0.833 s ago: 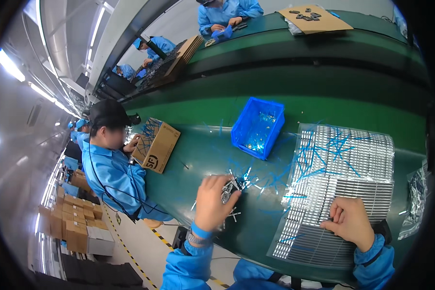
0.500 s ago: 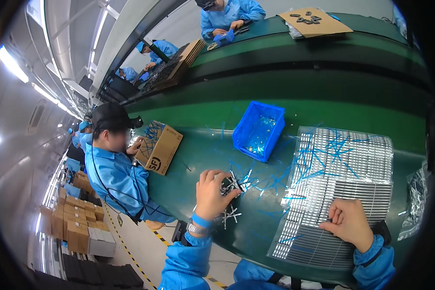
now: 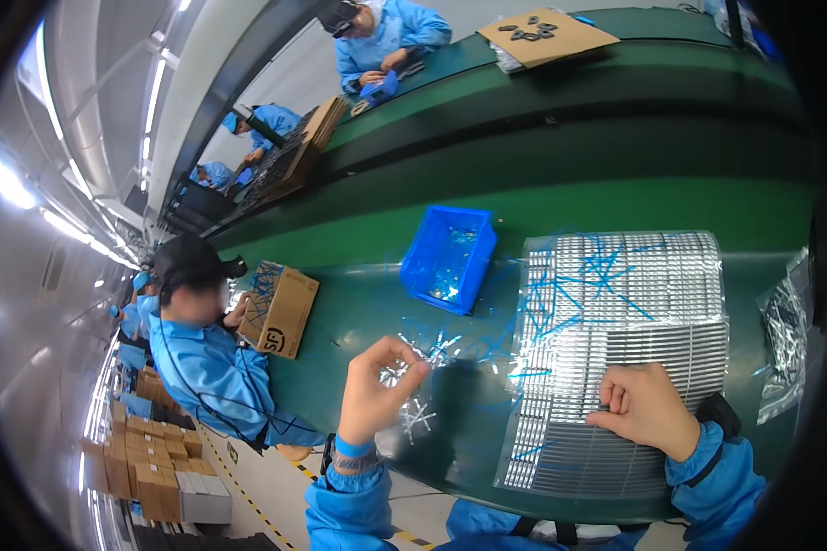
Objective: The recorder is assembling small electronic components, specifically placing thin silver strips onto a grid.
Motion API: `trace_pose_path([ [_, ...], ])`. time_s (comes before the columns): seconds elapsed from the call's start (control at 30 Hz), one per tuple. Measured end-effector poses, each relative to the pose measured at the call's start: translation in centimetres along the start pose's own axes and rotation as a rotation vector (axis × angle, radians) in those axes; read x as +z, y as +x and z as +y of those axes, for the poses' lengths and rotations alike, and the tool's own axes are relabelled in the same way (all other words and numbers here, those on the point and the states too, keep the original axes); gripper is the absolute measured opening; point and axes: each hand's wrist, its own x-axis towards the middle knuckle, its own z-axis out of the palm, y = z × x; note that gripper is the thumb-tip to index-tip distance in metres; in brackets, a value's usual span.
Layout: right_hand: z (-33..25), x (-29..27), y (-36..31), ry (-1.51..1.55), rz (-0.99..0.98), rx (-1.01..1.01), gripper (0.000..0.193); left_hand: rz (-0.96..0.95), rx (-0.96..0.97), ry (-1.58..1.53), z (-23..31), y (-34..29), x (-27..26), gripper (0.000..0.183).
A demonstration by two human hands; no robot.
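My left hand (image 3: pixel 377 390) hovers over the near-left part of the green table, thumb and forefinger tips pressed together. Whatever may be in that pinch is hidden or too small to see. Beside its fingertips lies a loose pile of short silver strips (image 3: pixel 441 349), with a smaller cluster of silver strips (image 3: pixel 417 419) nearer me. My right hand (image 3: pixel 651 411) is over the lower sheet of silver strips in rows (image 3: pixel 570 455), its fingers curled and thumb against them. I cannot make out anything between them. Thin blue strips (image 3: pixel 606 271) lie scattered across the upper sheet.
A blue bin (image 3: pixel 450 257) with small shiny bits stands beyond my hands. A clear bag of silver strips (image 3: pixel 786 340) lies far right. A co-worker (image 3: pixel 202 340) sits left, by a cardboard box (image 3: pixel 283 312). Other people work across the green bench (image 3: pixel 560 147).
The whole view has shifted. My left hand has come off the silver pile, and its thumb and forefinger have closed together. My right hand stays curled over the sheet.
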Motion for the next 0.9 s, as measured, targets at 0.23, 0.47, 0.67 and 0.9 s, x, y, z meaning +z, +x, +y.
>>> trace_pose_path([
  [0.23,-0.9,-0.5,0.3,0.31,0.029,0.039,0.017,-0.388,0.203,-0.378,7.5,1.5,6.8,0.013],
  [0.47,0.3,0.3,0.6,0.285,0.267,-0.145,0.017,-0.552,0.258,-0.618,6.1,3.9,13.9,0.015],
  [0.67,0.6,0.1,0.5,0.169,0.268,-0.217,0.01,-0.515,0.153,-0.865,5.3,2.6,16.2,0.021],
  [0.9,1.0,0.0,0.6,0.116,0.316,-0.263,0.027,-0.416,0.348,-0.828,5.8,2.3,16.1,0.01],
])
